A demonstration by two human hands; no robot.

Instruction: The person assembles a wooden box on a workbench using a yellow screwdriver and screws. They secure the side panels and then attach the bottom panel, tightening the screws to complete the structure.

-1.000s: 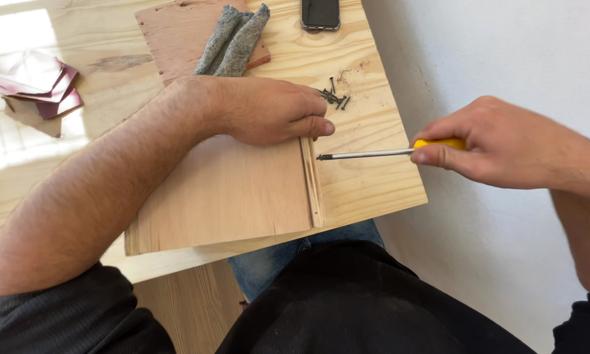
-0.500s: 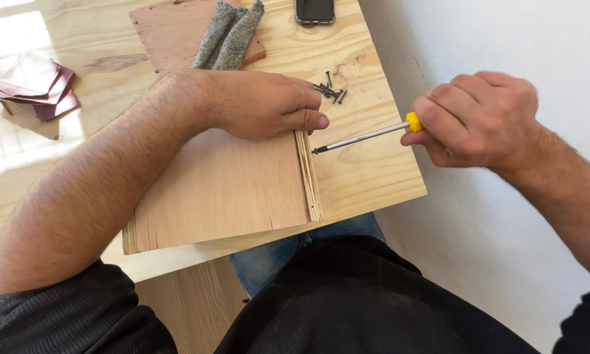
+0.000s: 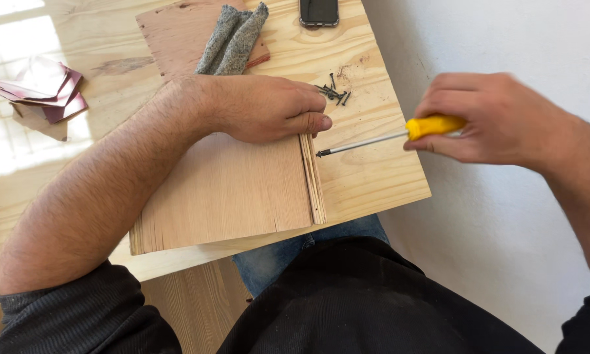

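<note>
Plywood panel [image 3: 223, 190] lay flat on the table [image 3: 373, 177], the left hand [image 3: 268, 108] pressing it down, fingers spread over its right edge. The right hand [image 3: 498, 118] was closed around a screwdriver [image 3: 386, 136], tip just beside that edge; no screw looked driven yet. Loose screws [image 3: 334, 93], a grey cloth [image 3: 232, 39], a phone [image 3: 319, 11] and sandpaper [image 3: 42, 95] lay clear.

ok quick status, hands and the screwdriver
Left hand flat on the plywood panel. Right hand grips the yellow-handled screwdriver, tip at the panel's edge. Loose screws beside the thumb.
</note>
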